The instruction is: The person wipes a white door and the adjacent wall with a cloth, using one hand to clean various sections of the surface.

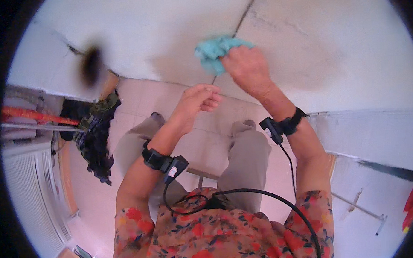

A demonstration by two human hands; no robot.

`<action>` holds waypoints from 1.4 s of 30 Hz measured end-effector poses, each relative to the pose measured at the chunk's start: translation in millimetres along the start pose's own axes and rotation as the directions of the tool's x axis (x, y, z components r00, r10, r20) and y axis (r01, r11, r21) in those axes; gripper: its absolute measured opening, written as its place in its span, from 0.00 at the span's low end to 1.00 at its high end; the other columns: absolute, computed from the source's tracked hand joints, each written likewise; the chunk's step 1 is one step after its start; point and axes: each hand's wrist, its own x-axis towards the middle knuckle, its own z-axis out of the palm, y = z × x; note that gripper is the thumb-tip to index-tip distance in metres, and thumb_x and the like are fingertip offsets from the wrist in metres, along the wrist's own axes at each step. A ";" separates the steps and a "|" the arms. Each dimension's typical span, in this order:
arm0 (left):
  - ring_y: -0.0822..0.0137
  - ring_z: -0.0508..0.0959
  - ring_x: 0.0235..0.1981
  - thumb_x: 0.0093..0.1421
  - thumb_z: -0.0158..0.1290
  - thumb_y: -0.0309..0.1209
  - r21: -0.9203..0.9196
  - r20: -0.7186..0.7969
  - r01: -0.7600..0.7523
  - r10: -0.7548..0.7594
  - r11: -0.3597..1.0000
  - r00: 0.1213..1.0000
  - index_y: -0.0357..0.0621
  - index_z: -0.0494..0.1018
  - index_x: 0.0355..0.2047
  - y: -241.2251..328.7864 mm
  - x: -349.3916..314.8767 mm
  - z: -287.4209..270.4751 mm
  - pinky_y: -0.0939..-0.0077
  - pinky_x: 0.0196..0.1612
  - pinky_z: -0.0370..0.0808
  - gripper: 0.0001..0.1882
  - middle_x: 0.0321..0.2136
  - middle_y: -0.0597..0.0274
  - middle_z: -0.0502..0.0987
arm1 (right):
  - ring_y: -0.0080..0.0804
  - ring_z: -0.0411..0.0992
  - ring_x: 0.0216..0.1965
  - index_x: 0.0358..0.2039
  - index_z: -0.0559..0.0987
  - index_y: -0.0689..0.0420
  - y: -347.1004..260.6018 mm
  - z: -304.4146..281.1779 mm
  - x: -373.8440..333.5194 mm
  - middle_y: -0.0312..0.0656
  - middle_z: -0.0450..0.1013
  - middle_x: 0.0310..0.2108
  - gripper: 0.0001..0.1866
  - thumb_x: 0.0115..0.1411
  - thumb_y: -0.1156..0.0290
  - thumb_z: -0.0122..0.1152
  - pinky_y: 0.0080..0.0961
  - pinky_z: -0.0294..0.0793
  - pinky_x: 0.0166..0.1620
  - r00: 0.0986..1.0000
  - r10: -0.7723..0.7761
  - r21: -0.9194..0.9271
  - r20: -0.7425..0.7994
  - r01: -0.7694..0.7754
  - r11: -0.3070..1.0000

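Observation:
A teal cloth [214, 50] is bunched in my right hand [247, 67], which presses it against a white panelled surface [179, 28]. The cloth lies over the dark seam that runs between two panels. Just below it, my left hand [197, 104] is held with its fingers curled in beside the thumb, near the panel's lower edge. Nothing shows between those fingers. Both forearms carry a black strap with a small device, the left one [164, 163] and the right one [282, 124].
My knees [249, 150] are bent over a pink tiled floor [136, 93]. To the left, a mop with dark strands [96, 138] lies by a red pole [40, 115] and a white slatted panel [29, 192]. A thin metal rod [357, 205] stands at right, near something red [412, 203].

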 end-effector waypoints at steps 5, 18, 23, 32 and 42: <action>0.74 0.73 0.30 0.61 0.43 0.37 -0.004 -0.012 -0.011 0.010 1.000 1.000 0.39 0.70 0.41 6.5 -2.7 9.3 0.80 0.36 0.70 0.15 0.31 0.62 0.75 | 0.30 0.64 0.27 0.20 0.70 0.50 13.0 13.9 -81.4 0.33 0.61 0.21 0.03 0.43 0.72 0.54 0.28 0.61 0.28 0.977 0.032 0.103 0.211 -0.055 0.993; 0.73 0.74 0.29 0.62 0.44 0.38 0.084 -0.069 0.115 -0.110 0.990 0.992 0.39 0.71 0.40 -14.6 4.2 11.2 0.80 0.35 0.71 0.15 0.30 0.61 0.76 | 0.37 0.67 0.28 0.25 0.73 0.51 118.4 -63.5 -315.1 0.39 0.64 0.22 0.04 0.44 0.72 0.53 0.36 0.64 0.28 0.730 0.600 -0.458 0.327 -0.433 0.776; 0.74 0.74 0.29 0.62 0.44 0.38 0.102 -0.079 0.152 -0.144 0.983 0.986 0.40 0.71 0.40 -24.1 10.2 11.5 0.81 0.34 0.71 0.15 0.30 0.62 0.76 | 0.42 0.70 0.30 0.29 0.75 0.54 154.9 -93.7 -360.4 0.43 0.69 0.26 0.07 0.46 0.72 0.54 0.40 0.68 0.30 0.450 0.872 -0.726 0.195 -0.531 0.437; 0.74 0.74 0.29 0.62 0.44 0.40 0.137 -0.069 0.162 -0.153 0.977 0.986 0.40 0.71 0.40 -33.8 19.3 17.2 0.81 0.34 0.71 0.16 0.30 0.63 0.76 | 0.43 0.70 0.36 0.41 0.71 0.63 185.3 -65.0 -392.6 0.51 0.72 0.37 0.17 0.52 0.67 0.55 0.35 0.68 0.40 -0.067 0.909 0.117 -0.412 -0.993 -0.020; 0.73 0.74 0.29 0.62 0.45 0.39 0.133 -0.103 0.221 -0.209 0.966 0.973 0.39 0.70 0.40 -33.5 17.5 12.4 0.80 0.35 0.71 0.16 0.31 0.62 0.76 | 0.33 0.68 0.32 0.36 0.70 0.61 99.7 69.9 -446.7 0.43 0.69 0.32 0.11 0.52 0.71 0.54 0.31 0.69 0.26 -0.162 0.976 0.095 0.143 -0.980 -0.177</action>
